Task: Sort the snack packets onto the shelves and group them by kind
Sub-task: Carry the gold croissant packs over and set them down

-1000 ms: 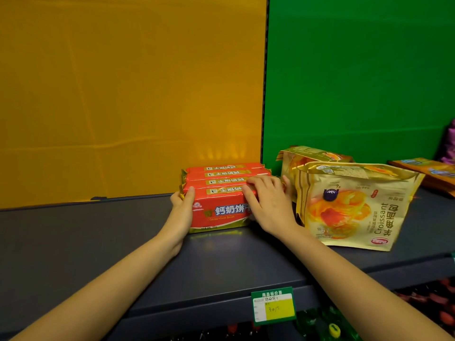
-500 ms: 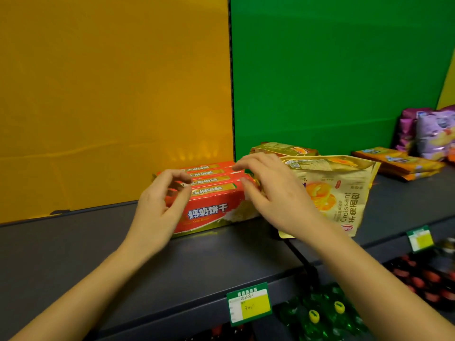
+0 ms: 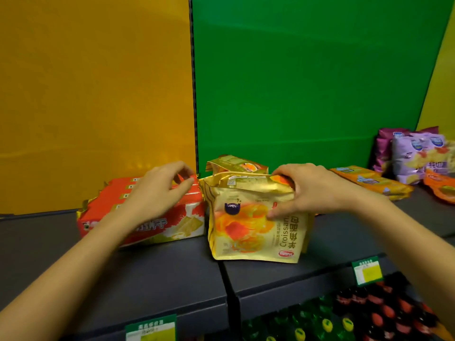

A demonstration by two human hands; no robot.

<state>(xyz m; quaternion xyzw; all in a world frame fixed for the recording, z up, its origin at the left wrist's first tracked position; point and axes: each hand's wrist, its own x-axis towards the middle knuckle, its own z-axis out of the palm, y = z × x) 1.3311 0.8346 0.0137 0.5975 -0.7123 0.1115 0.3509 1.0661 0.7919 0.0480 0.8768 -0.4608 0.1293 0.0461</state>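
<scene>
A row of red biscuit packets (image 3: 187,222) stands on the dark shelf (image 3: 160,264) against the orange back panel. My left hand (image 3: 157,193) hovers over their tops, fingers loosely curled, holding nothing. Just to the right stands a gold croissant bag (image 3: 246,232), and my right hand (image 3: 305,190) grips its top edge with the thumb on its front. A second gold croissant bag (image 3: 236,164) stands behind it.
Flat orange packets (image 3: 369,182) lie further right on the shelf, with purple bags (image 3: 413,153) and an orange bag (image 3: 440,188) at the far right. Green price tags (image 3: 366,270) hang on the shelf front. Bottles (image 3: 327,323) fill the shelf below.
Both hands have left the red biscuit packets. My right hand moved right and took hold of the front croissant bag's top. The view shifted right, showing the purple bags.
</scene>
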